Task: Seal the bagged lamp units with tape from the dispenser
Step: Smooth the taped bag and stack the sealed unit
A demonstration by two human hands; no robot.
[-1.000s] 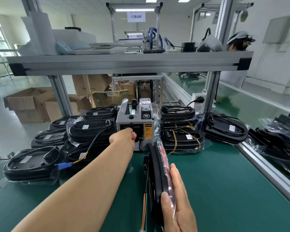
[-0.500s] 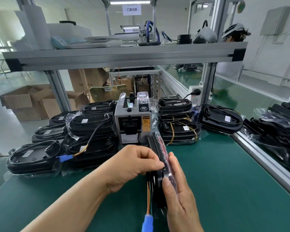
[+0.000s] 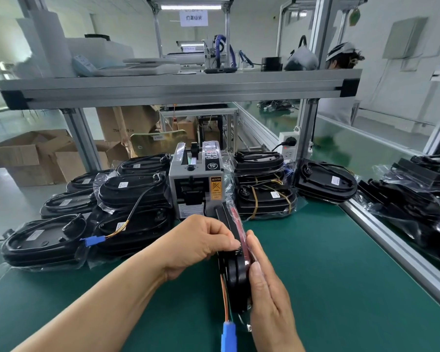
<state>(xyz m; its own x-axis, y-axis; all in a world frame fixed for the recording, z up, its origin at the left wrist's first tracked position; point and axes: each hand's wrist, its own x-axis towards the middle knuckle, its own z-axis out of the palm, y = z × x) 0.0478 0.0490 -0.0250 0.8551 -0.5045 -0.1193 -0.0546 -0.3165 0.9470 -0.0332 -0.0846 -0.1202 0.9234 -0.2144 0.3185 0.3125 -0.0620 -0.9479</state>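
A: Where's our lamp unit (image 3: 235, 270) sitting?

B: Dead centre of the green mat (image 3: 340, 288), stood on edge, black glossy plastic w/ a red face, in a clear crinkly bag. We've got it btwn both hands. Tape dispenser (image 3: 196, 185) is just past it at 12 o'clock, grey boxy metal, yellow caution label on the front.

A: Grip?

B: Left hand (image 3: 201, 243) at 9 o'clock of the unit, fingers curled tight, fingertips pinched onto the top edge. Right hand (image 3: 269, 295) at 3 o'clock, fingers flat and together, pressed along the red side, thumb on the rim. Can't make out any tape under the left fingertips, too small.

A: What else?

B: Orange wires run down to a blue connector (image 3: 228, 335) at 6 o'clock, cut off by the frame bottom. Stacked bagged units (image 3: 127, 199) at 10 o'clock, more (image 3: 262, 189) at 1 o'clock, some w/ yellowish bands round them. Aluminium shelf (image 3: 178, 87) overhead, cardboard boxes (image 3: 28, 158) behind; another person's head shows behind the shelf's right end
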